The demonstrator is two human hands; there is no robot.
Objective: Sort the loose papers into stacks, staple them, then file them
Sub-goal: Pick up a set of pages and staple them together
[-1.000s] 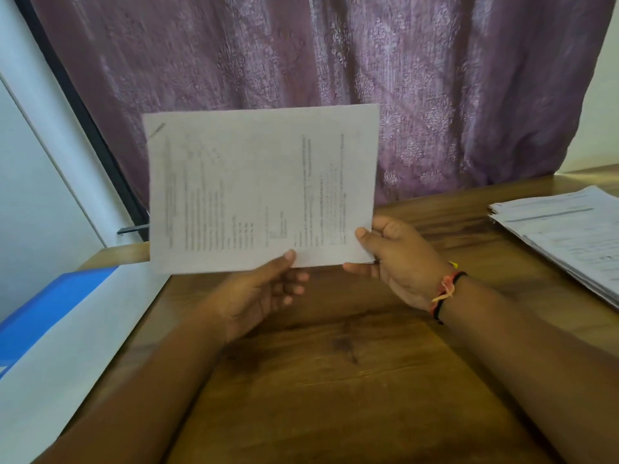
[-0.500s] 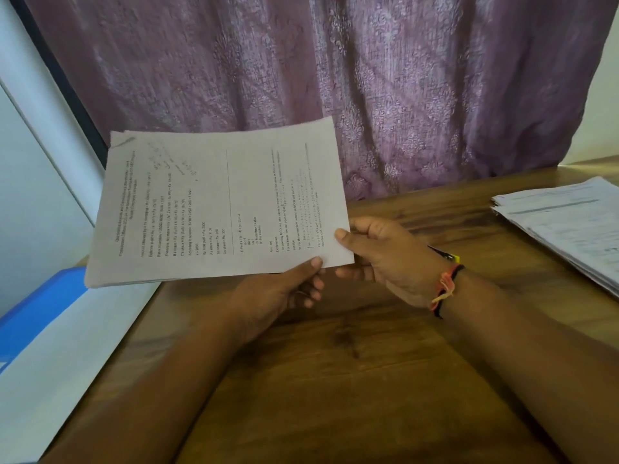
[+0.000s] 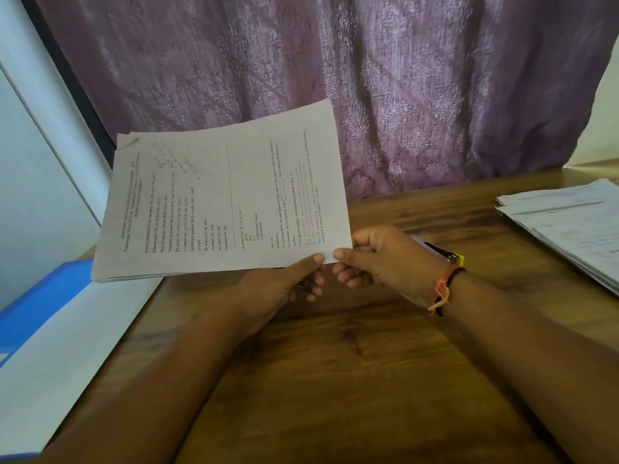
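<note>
Pointing its heading left, the paper sheaf [image 3: 217, 202] spans lengthwise left-right.

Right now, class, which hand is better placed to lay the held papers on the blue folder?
Probably the left hand: it pinches the papers, and the blue folder lies on its side. The right hand, also pinching them, would have to cross over.

- Printed sheets [image 3: 217, 202]: thin, matt greyish paper.
- Table [image 3: 351, 380]: smooth brown wood, grained, faintly glossy.
- Curtain [image 3: 368, 78]: mauve woven cloth, raised pattern.
- Folder [image 3: 43, 303]: smooth blue plastic, by its look.
- Wrist band [image 3: 442, 289]: red and black thread.
</note>
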